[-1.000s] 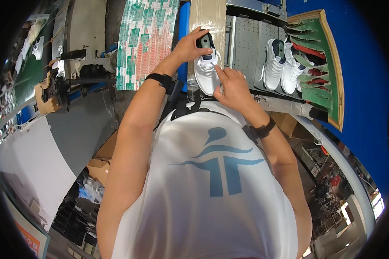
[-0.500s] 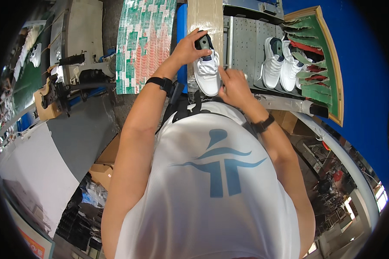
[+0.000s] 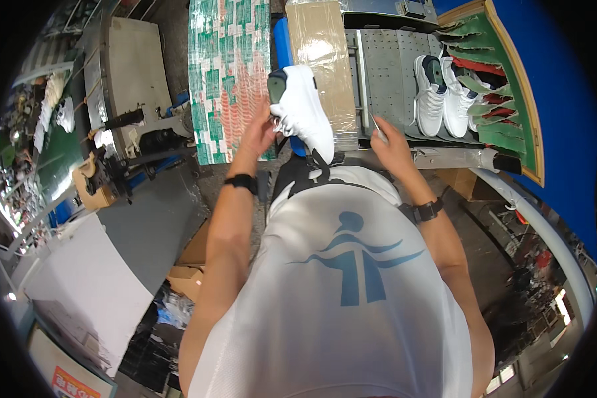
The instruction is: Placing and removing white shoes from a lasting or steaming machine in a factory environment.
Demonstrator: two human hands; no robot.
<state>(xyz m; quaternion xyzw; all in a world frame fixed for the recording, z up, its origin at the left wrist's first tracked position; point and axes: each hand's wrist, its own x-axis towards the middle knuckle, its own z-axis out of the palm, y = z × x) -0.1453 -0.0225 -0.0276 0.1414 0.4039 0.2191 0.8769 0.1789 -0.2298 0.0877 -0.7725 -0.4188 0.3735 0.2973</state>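
where metal bench (image 3: 391,73) ends, concrete floor (image 3: 146,219)

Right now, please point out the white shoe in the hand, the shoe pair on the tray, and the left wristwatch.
white shoe (image 3: 306,109), head view, side panel.
shoe pair (image 3: 442,96), head view, laces.
left wristwatch (image 3: 241,182), head view, band.

Bright, even light; glare whitens the plastic-wrapped box (image 3: 322,56). Fisheye bending curves edges toward a black rim; left margin looks smeared.
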